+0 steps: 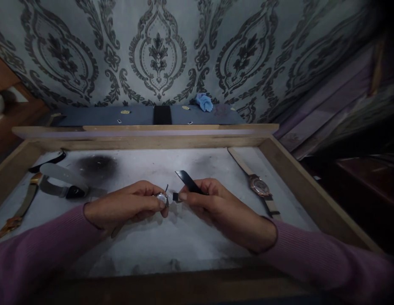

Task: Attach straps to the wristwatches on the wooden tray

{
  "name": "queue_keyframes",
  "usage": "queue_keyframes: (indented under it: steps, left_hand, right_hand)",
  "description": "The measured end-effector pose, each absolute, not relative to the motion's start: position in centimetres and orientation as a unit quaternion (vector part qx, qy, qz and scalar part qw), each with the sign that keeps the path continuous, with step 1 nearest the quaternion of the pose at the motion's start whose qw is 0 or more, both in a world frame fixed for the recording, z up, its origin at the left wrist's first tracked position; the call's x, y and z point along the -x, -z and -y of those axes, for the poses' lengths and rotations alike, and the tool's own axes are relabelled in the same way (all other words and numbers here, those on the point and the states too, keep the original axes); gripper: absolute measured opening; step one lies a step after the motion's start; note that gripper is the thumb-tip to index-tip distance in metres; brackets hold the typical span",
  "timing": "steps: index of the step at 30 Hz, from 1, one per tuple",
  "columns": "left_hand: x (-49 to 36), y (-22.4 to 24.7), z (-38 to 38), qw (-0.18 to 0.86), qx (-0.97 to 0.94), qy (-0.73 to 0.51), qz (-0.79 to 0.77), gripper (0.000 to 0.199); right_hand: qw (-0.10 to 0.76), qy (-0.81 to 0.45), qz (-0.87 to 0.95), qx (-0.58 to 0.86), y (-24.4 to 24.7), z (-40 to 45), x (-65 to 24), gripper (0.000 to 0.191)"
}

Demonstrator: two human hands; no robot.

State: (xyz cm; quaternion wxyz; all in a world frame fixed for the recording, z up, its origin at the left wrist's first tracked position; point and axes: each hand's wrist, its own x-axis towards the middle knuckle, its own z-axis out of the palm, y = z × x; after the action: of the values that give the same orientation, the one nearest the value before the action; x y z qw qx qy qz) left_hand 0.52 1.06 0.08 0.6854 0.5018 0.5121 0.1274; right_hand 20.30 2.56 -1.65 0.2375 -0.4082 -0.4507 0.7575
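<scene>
A: What lies farthest left in the wooden tray?
B: A gold-coloured watch, well left of the left hand. Beyond it, by the tray's far left corner, is a black band.

A: And nearer the left hand?
B: A looped grey band with a black part, on the tray's pale floor.

A: Is that hand open?
B: No, its thumb and fingers are closed on a small round watch case, held above the floor in front of the body. A thin dark piece sticks up beside the case.

A: What about the right hand?
B: Closed too, gripping a dark flat strip with a slanted end that points up and left. A small dark block shows at its thumb tip, near the case but apart from it. I can't tell whether block and strip are joined.

A: Beyond the hands?
B: A crumpled blue cloth, past the tray's far edge.

A: Farthest right?
B: A watch with a beige strap, lying right of the right hand.
</scene>
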Motion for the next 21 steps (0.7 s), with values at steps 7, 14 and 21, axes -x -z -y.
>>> queue_keyframes:
  steps: [7,14,21]
  left_hand:
    - [-0.56,0.14,-1.15,0.687,-0.529,-0.113,-0.485,0.021]
    - [-0.72,-0.19,-1.07,0.674,-0.557,-0.128,-0.468,0.018]
    - [-0.79,-0.38,-1.05,0.667,-0.580,-0.129,-0.449,0.016]
  right_hand:
    - [0.259,-0.718,0.490,0.420,1.73,-2.40,-20.32,0.016]
    - [0.260,-0.702,0.509,0.425,1.38,-2.32,-20.02,0.013]
    - [0.259,-0.697,0.518,0.423,1.42,-2.40,-20.07,0.010]
